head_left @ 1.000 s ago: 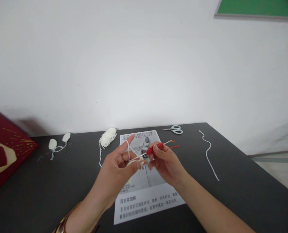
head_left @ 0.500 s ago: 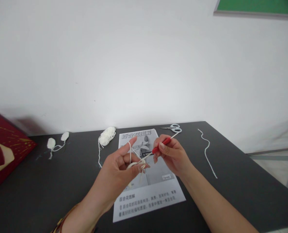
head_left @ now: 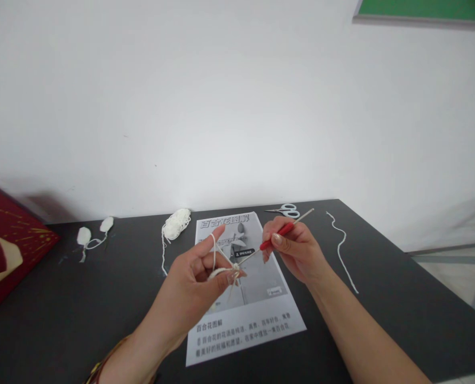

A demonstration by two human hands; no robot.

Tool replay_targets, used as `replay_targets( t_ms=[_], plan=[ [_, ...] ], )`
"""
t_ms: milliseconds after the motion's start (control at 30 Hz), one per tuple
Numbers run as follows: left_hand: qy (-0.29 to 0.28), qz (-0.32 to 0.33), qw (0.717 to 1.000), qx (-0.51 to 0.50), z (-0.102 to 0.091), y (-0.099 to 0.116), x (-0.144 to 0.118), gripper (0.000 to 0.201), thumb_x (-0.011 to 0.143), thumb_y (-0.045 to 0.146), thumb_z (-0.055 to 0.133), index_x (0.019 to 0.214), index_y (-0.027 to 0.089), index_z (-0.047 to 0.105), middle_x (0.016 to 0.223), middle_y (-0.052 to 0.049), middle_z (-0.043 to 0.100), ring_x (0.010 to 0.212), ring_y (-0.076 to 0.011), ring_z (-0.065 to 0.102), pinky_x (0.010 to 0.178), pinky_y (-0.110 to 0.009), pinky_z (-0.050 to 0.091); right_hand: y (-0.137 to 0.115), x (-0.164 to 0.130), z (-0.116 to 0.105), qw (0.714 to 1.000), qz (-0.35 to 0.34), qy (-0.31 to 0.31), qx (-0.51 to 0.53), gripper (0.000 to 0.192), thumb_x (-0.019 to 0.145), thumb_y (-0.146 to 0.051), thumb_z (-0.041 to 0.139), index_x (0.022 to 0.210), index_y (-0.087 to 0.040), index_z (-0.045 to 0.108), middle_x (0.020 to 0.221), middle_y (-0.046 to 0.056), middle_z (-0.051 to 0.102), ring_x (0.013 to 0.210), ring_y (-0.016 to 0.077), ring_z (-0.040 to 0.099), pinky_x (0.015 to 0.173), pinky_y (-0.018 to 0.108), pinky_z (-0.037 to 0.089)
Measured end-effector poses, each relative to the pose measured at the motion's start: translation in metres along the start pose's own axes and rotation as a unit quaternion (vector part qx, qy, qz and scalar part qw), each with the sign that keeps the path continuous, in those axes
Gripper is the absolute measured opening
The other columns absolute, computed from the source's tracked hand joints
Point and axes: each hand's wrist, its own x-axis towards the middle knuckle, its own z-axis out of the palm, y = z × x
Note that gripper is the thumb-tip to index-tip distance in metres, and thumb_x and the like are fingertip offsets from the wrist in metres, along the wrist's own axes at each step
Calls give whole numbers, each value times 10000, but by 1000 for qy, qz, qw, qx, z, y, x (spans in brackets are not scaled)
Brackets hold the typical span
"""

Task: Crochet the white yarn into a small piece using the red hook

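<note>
Between the thumb and fingers of my left hand (head_left: 199, 280) is pinched a small piece of white crochet work (head_left: 218, 272). A strand of white yarn (head_left: 214, 250) loops over its raised index finger and runs down to the piece. My right hand (head_left: 295, 249) grips a crochet hook (head_left: 277, 236) by its red handle, like a pen. The hook's metal shaft reaches left to the stitches at my left fingertips; its other metal end points up right. Below both hands lies a printed sheet (head_left: 249, 341) with a flower picture and text.
Behind the sheet are a white yarn skein (head_left: 176, 224) and scissors (head_left: 289, 210) with pale handles. Two small white crocheted pieces (head_left: 84, 236) joined by yarn lie left. A loose yarn length (head_left: 341, 250) is at right. A red box (head_left: 13, 250) stands at the left edge, a wall behind.
My right hand has moved right with the crochet hook, drawing its shaft away from my left fingers. My left hand has stayed nearly still.
</note>
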Motion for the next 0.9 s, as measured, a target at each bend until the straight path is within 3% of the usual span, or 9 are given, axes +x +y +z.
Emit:
replay_targets(
  t_ms=[433, 600, 700, 900],
  plan=[
    [9, 8, 999, 30, -2, -4, 4, 906, 696, 294, 745, 1453, 153, 267, 697, -3, 657, 624, -144, 575, 620, -275, 443, -6, -5, 2, 994, -41, -3, -105, 53, 768, -219, 716, 742, -189, 680, 644, 2, 643, 560, 120, 569, 515, 247, 448],
    [27, 27, 998, 49, 0, -5, 4, 870, 700, 258, 716, 1448, 150, 285, 686, 4, 658, 602, -146, 576, 587, -271, 451, -13, -11, 8, 978, -70, -5, -197, 57, 793, -218, 687, 742, -193, 679, 672, 6, 636, 604, 128, 567, 548, 256, 432],
    [45, 38, 996, 73, 2, -5, 6, 852, 702, 230, 699, 1443, 129, 292, 675, 6, 655, 596, -145, 572, 592, -268, 449, -18, -14, 13, 948, -111, -18, -297, 39, 816, -184, 652, 789, -194, 678, 710, 17, 632, 649, 140, 565, 578, 270, 433],
    [82, 66, 987, 122, -1, -13, 16, 791, 728, 232, 674, 1422, 87, 325, 632, 21, 612, 602, -151, 549, 587, -265, 442, -15, -22, 25, 850, -237, -92, -462, 103, 818, -95, 591, 858, -181, 631, 703, 41, 649, 649, 154, 546, 581, 283, 448]
  ],
)
